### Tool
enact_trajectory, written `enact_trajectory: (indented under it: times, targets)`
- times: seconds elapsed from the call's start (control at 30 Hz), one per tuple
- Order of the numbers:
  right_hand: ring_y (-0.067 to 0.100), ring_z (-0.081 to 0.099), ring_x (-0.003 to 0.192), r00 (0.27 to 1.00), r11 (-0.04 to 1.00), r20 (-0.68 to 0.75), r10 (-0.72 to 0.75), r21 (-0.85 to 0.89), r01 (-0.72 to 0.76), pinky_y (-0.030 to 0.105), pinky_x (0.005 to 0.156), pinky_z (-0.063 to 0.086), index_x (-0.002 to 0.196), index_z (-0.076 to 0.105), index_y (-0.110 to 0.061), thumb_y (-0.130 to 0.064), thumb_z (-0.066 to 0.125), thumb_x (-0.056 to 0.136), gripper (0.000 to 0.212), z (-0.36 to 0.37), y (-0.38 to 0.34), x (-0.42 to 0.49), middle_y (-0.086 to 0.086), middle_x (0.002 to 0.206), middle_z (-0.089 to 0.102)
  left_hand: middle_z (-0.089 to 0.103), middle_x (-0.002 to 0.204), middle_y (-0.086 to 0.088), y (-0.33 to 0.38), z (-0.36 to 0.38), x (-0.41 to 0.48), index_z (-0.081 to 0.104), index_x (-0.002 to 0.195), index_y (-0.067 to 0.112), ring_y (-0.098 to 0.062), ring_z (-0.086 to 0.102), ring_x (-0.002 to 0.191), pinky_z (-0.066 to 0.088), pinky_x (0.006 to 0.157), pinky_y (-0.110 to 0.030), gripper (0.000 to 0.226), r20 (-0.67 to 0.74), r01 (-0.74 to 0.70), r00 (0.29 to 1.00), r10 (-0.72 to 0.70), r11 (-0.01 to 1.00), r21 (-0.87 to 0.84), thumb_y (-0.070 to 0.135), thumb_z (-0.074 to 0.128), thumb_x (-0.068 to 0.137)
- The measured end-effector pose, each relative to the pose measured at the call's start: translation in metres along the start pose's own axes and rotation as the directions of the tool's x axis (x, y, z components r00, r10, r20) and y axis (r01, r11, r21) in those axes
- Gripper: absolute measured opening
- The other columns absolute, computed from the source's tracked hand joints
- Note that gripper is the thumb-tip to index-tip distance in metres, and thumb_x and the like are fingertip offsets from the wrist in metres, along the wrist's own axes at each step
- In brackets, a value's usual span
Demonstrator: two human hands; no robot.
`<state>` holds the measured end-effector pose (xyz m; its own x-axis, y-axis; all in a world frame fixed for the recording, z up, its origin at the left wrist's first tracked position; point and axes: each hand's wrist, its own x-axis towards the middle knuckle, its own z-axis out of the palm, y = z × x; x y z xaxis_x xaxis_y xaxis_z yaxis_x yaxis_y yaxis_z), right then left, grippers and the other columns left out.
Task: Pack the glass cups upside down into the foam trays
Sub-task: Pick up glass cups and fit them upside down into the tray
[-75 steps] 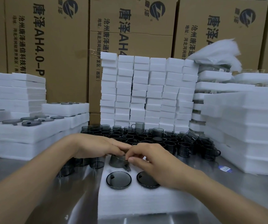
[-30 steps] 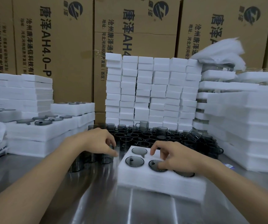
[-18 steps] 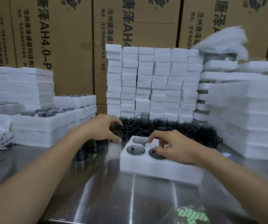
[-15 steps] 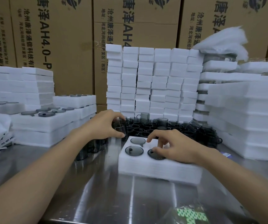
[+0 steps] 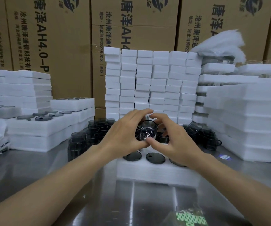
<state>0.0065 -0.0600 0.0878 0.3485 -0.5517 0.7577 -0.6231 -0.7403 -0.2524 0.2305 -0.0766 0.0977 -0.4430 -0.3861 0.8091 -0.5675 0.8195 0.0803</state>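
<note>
We see both hands closed round one cup [image 5: 148, 130], which hangs between them in the air. The left hand [image 5: 125, 132] curls its fingers over the top of the cup and its thumb under it. The right hand [image 5: 172, 141] arches its fingers over from the other side and sets its thumb against the lower rim, so the two thumbs nearly meet below the glass. The cup is tilted, its open mouth turned towards us

Straight below the grip lies the tray [image 5: 156, 173], a white foam block on the steel table [image 5: 66, 185]. In its near row we see the dark round bottoms of packed cups [image 5: 155, 158], sunk upside down in their holes: two plain to see below the thumbs, and a third partly hidden under the right wrist

Behind the grip and to both sides of it stand the loose cups [image 5: 99, 128], crowded close together, mouths up. Beyond them rise the foam stacks [image 5: 151, 82], with more piled well off to the left and right of the hands. Left of the left forearm, filled trays [image 5: 41, 124] sit in layers with cup bottoms showing on top. The boxes [image 5: 50, 38] wall in the back. Right of the right wrist, a small blue label [image 5: 225, 156] lies on the table
</note>
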Motion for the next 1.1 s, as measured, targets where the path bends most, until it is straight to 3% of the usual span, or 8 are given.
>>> enact_trajectory:
  times: [0.23, 0.33, 0.43, 0.53, 0.6, 0.8, 0.97, 1.1]
  targets:
    - [0.007, 0.069, 0.100, 0.981, 0.999, -0.192, 0.037, -0.002, -0.038, 0.035, 0.085, 0.059, 0.138, 0.053, -0.042, -0.060, 0.069, 0.089, 0.056, 0.001, -0.002, 0.003, -0.022, 0.109, 0.069, 0.051, 0.134, 0.022, 0.007, 0.007, 0.000, 0.044, 0.152, 0.041, -0.002, 0.055, 0.129, 0.051, 0.095, -0.023, 0.081, -0.118, 0.099, 0.986, -0.115, 0.986, -0.135, 0.056, 0.073, 0.078]
    - [0.011, 0.069, 0.100, 0.983, 0.992, -0.159, 0.093, 0.101, -0.078, 0.030, 0.077, 0.059, 0.146, 0.054, -0.039, -0.061, 0.070, 0.088, 0.064, 0.002, -0.001, 0.003, -0.020, 0.115, 0.066, 0.057, 0.132, 0.020, 0.007, 0.010, -0.001, 0.048, 0.149, 0.039, -0.008, 0.057, 0.132, 0.051, 0.090, -0.019, 0.079, -0.121, 0.122, 0.980, -0.160, 0.954, -0.275, 0.045, 0.078, 0.077]
    - [0.014, 0.068, 0.106, 0.996, 0.987, -0.087, 0.036, 0.161, -0.022, 0.026, 0.076, 0.059, 0.151, 0.053, -0.038, -0.039, 0.067, 0.092, 0.060, 0.002, 0.000, 0.001, -0.016, 0.116, 0.062, 0.060, 0.139, 0.020, 0.004, 0.008, -0.001, 0.046, 0.154, 0.036, -0.008, 0.058, 0.136, 0.049, 0.099, -0.014, 0.078, -0.084, 0.088, 0.989, -0.122, 0.939, -0.332, 0.026, 0.076, 0.082]
    - [0.018, 0.069, 0.102, 0.998, 0.987, -0.063, -0.032, 0.157, 0.041, 0.028, 0.074, 0.061, 0.152, 0.052, -0.036, -0.013, 0.069, 0.094, 0.065, 0.007, 0.001, 0.002, -0.010, 0.112, 0.061, 0.062, 0.140, 0.018, 0.002, 0.006, -0.001, 0.043, 0.156, 0.035, -0.011, 0.063, 0.132, 0.051, 0.106, -0.022, 0.081, -0.033, 0.061, 0.996, -0.077, 0.939, -0.339, 0.015, 0.073, 0.083]
    - [0.017, 0.066, 0.100, 0.997, 0.996, -0.077, -0.025, 0.081, 0.031, 0.030, 0.077, 0.060, 0.153, 0.051, -0.034, -0.007, 0.071, 0.095, 0.067, 0.009, 0.005, 0.004, -0.010, 0.109, 0.059, 0.058, 0.143, 0.015, 0.002, 0.007, -0.001, 0.042, 0.157, 0.033, -0.013, 0.060, 0.135, 0.051, 0.110, -0.027, 0.085, -0.016, 0.011, 1.000, -0.016, 0.958, -0.286, 0.010, 0.073, 0.082]
    - [0.006, 0.056, 0.118, 0.994, 0.996, -0.105, -0.004, -0.089, -0.005, 0.040, 0.099, 0.055, 0.152, 0.052, -0.032, -0.029, 0.074, 0.094, 0.062, 0.004, 0.012, 0.005, -0.016, 0.134, 0.048, 0.042, 0.150, 0.010, 0.000, 0.007, 0.001, 0.039, 0.157, 0.038, -0.021, 0.049, 0.145, 0.044, 0.117, -0.030, 0.091, 0.002, -0.105, 0.994, 0.108, 0.972, -0.212, 0.009, 0.073, 0.078]
    - [-0.003, 0.055, 0.122, 0.999, 0.995, -0.051, -0.013, -0.098, 0.008, 0.024, 0.097, 0.051, 0.157, 0.029, -0.059, -0.044, 0.081, 0.090, 0.086, 0.004, 0.004, 0.004, -0.033, 0.139, 0.045, 0.043, 0.145, 0.010, -0.002, 0.004, 0.001, 0.039, 0.151, 0.044, -0.021, 0.049, 0.143, 0.045, 0.117, -0.032, 0.086, -0.007, -0.057, 0.998, 0.057, 0.969, -0.239, 0.011, 0.073, 0.079]
    - [-0.008, 0.055, 0.118, 0.997, 0.986, -0.028, -0.073, -0.150, 0.068, 0.029, 0.095, 0.055, 0.152, 0.031, -0.060, -0.048, 0.081, 0.088, 0.082, 0.006, -0.002, 0.003, -0.038, 0.137, 0.047, 0.036, 0.143, 0.009, -0.004, 0.003, -0.001, 0.034, 0.147, 0.041, -0.020, 0.045, 0.145, 0.045, 0.116, -0.031, 0.084, 0.105, -0.016, 0.994, 0.040, 0.975, -0.221, 0.013, 0.073, 0.078]
